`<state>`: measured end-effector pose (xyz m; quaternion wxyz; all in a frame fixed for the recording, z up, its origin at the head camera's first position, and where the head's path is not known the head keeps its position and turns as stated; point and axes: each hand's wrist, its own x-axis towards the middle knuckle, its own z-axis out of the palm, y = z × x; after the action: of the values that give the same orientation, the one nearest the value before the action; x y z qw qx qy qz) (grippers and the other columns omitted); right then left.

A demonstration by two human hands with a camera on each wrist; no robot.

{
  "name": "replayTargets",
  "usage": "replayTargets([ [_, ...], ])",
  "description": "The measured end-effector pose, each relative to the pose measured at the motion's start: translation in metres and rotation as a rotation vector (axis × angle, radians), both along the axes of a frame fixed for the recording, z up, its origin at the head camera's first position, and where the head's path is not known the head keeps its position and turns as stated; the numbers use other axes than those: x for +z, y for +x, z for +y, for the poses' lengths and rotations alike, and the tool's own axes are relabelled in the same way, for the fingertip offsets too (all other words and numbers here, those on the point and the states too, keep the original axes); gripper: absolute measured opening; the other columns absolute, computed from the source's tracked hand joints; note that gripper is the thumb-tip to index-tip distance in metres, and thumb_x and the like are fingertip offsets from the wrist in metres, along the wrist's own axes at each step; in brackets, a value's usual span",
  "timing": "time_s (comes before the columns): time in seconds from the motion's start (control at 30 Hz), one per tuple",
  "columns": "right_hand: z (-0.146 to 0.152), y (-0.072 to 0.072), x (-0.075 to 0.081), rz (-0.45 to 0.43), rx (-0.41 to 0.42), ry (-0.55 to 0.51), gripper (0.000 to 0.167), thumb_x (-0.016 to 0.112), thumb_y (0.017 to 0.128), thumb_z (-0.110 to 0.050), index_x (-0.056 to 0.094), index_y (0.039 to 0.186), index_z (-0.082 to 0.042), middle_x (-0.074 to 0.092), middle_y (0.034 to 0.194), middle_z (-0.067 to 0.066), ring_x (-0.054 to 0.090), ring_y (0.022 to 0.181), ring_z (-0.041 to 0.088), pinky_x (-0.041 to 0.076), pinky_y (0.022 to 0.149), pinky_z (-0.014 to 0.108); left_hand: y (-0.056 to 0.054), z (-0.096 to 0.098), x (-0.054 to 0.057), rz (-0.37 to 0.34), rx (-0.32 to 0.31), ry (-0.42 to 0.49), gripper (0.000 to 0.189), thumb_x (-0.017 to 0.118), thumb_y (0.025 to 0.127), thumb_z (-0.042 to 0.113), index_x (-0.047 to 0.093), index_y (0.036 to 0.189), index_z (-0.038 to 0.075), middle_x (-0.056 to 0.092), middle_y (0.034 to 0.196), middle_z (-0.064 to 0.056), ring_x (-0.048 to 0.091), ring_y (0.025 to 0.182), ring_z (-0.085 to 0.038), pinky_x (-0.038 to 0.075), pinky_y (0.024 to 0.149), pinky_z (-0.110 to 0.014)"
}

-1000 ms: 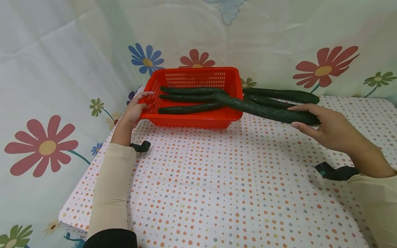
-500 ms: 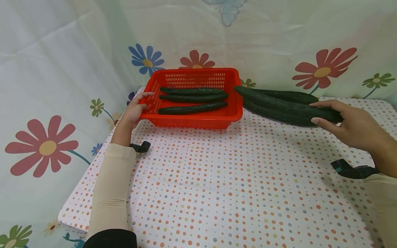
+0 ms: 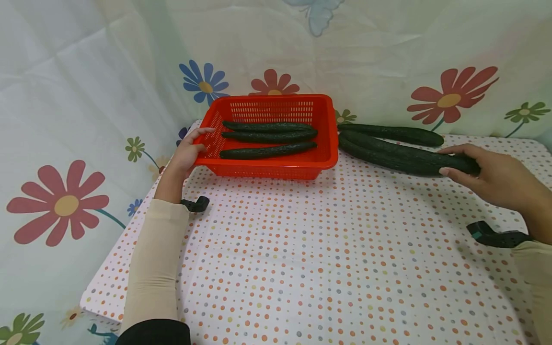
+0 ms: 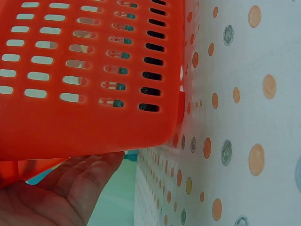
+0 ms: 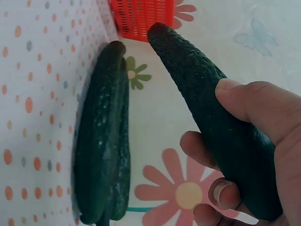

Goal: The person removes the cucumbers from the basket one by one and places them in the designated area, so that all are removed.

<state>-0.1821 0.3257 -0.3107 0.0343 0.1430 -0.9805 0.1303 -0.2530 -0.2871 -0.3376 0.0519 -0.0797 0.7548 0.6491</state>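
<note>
On the left, my left hand (image 3: pixel 185 152) grips the end rim of a red plastic basket (image 3: pixel 263 171); in the left wrist view its fingers (image 4: pixel 94 176) reach under the rim. Three dark green cucumbers (image 3: pixel 267 151) lie lengthwise inside. To the right, my right hand (image 3: pixel 502 179) holds a cucumber (image 5: pixel 202 94) by its near end, thumb on one side and fingers round the other. That cucumber points toward the basket and overlaps a second cucumber (image 3: pixel 366 154) in the head view. Behind them a third cucumber (image 3: pixel 396 133) lies along the table's back.
A white dotted cloth covers the table (image 3: pixel 293 258). Behind it hangs a pale curtain (image 3: pixel 371 57) printed with flowers, close to the basket's back. Each wrist wears a small black camera (image 3: pixel 496 235).
My right hand has drawn its cucumber rightward, away from above the basket, and lowered it over the cucumbers beside it. The left hand and basket have stayed put.
</note>
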Motion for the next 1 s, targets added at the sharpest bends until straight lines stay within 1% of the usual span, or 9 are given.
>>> replayTargets([
  [0.1, -0.003, -0.002, -0.004, -0.034, 0.005, -0.008, 0.052, 0.061, 0.097, -0.028, 0.045, 0.136, 0.000, 0.058, 0.082, 0.018, 0.048, 0.063, 0.023, 0.037, 0.050, 0.030, 0.000, 0.000, 0.001, 0.005, -0.007, 0.000, 0.049, 0.038, 0.097, 0.001, 0.051, 0.135, 0.029, 0.036, 0.151, -0.009, 0.051, 0.126, -0.036, 0.060, 0.070, -0.023],
  [0.33, -0.015, -0.004, -0.013, -0.099, 0.044, 0.017, 0.054, 0.061, 0.097, -0.032, 0.044, 0.140, -0.005, 0.049, 0.067, 0.005, 0.043, 0.055, 0.016, 0.034, 0.049, 0.029, 0.000, 0.000, 0.001, 0.004, -0.007, 0.015, 0.049, 0.038, 0.096, 0.000, 0.052, 0.135, 0.028, 0.036, 0.152, -0.009, 0.049, 0.127, -0.037, 0.060, 0.069, -0.023],
  [0.4, -0.018, -0.005, -0.014, -0.119, 0.050, 0.024, 0.055, 0.060, 0.097, -0.033, 0.042, 0.141, -0.005, 0.048, 0.064, 0.004, 0.043, 0.054, 0.017, 0.034, 0.050, 0.030, 0.001, 0.000, 0.001, 0.003, -0.009, 0.016, 0.049, 0.038, 0.097, 0.000, 0.051, 0.135, 0.028, 0.036, 0.152, -0.009, 0.049, 0.128, -0.038, 0.060, 0.069, -0.023],
  [0.67, -0.020, -0.008, -0.021, -0.136, 0.056, 0.041, 0.056, 0.059, 0.097, -0.037, 0.043, 0.140, -0.005, 0.052, 0.069, 0.004, 0.046, 0.058, 0.018, 0.035, 0.052, 0.032, -0.001, -0.001, 0.000, 0.014, -0.023, 0.022, 0.050, 0.037, 0.096, -0.001, 0.051, 0.136, 0.026, 0.035, 0.153, -0.009, 0.049, 0.130, -0.039, 0.060, 0.070, -0.024],
  [0.87, -0.018, -0.013, -0.025, -0.177, 0.067, 0.033, 0.059, 0.055, 0.099, -0.040, 0.041, 0.142, -0.003, 0.060, 0.074, 0.007, 0.051, 0.060, 0.017, 0.038, 0.054, 0.033, -0.001, -0.001, 0.000, 0.014, -0.023, 0.018, 0.050, 0.038, 0.096, 0.000, 0.051, 0.136, 0.026, 0.034, 0.154, -0.009, 0.049, 0.130, -0.041, 0.060, 0.070, -0.024],
  [0.93, -0.016, -0.015, -0.028, -0.185, 0.075, 0.029, 0.060, 0.055, 0.099, -0.040, 0.040, 0.142, -0.002, 0.063, 0.077, 0.009, 0.052, 0.062, 0.018, 0.039, 0.054, 0.034, -0.001, -0.001, 0.000, 0.014, -0.024, 0.018, 0.049, 0.038, 0.096, 0.000, 0.051, 0.137, 0.026, 0.034, 0.154, -0.009, 0.049, 0.131, -0.040, 0.060, 0.070, -0.024],
  [1.0, -0.016, -0.015, -0.030, -0.169, 0.074, 0.024, 0.058, 0.056, 0.098, -0.039, 0.041, 0.141, -0.002, 0.065, 0.083, 0.013, 0.056, 0.064, 0.020, 0.044, 0.056, 0.038, 0.000, -0.001, 0.000, 0.013, -0.021, 0.018, 0.049, 0.038, 0.097, 0.000, 0.051, 0.137, 0.026, 0.033, 0.154, -0.009, 0.049, 0.131, -0.040, 0.060, 0.070, -0.024],
])
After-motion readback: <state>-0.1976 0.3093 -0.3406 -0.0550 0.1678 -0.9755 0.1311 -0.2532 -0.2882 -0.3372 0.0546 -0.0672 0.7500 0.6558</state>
